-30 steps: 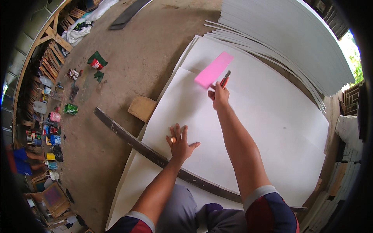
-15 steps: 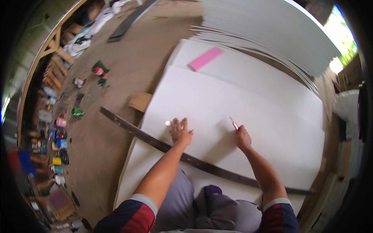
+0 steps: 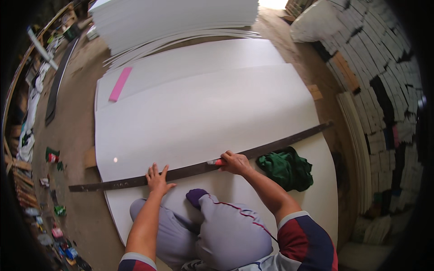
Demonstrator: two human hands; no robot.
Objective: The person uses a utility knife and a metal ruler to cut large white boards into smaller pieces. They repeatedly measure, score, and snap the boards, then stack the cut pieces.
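A long dark straightedge [image 3: 135, 180] lies across the big white sheet [image 3: 203, 108], its two ends jutting past the sheet's sides. My left hand [image 3: 158, 180] presses on it with fingers spread, left of the middle. In my right hand [image 3: 235, 162] is a red utility knife [image 3: 218, 162], closed in the fingers, its tip pointing left over the straightedge. Whether the blade touches the sheet, I cannot tell. A crumpled dark green cloth [image 3: 287, 169] rests beside my right forearm on the nearer white sheet [image 3: 316, 198].
A pink strip [image 3: 120, 84] lies on the far left of the sheets. Behind stands a tall stack of white sheets [image 3: 181, 18]. Stacked pale offcuts [image 3: 379, 90] line the right side. Wrappers and litter [image 3: 53, 156] are scattered on the left floor. My knees are on the nearer sheet.
My view has turned right. My left hand has come from the bare sheet onto the straightedge. My right hand has brought the knife down to the straightedge. The green cloth now shows.
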